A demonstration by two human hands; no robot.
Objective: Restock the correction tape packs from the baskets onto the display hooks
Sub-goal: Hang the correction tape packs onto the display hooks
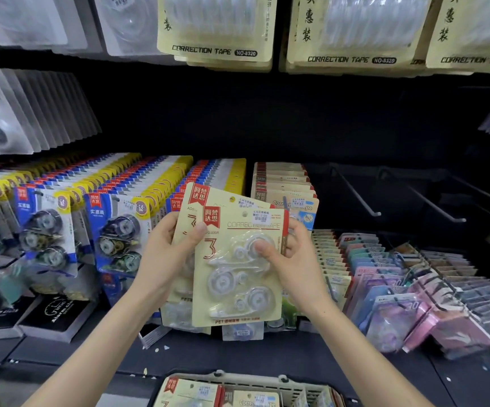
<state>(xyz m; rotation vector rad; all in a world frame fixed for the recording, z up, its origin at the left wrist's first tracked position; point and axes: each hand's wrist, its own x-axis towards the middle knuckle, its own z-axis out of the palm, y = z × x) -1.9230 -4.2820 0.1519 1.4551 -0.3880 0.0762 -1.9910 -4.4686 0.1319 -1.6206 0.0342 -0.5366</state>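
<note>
Basket [304, 387] of packs nearest you; your left hand [161, 257] and right hand [292, 262] pinch two overlapping correction tape packs [237, 292].

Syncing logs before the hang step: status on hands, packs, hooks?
Left hand grips rear pack; right hand grips front pack. Both unhung, above basket. Bare hooks to the right, nothing blocking.
</note>
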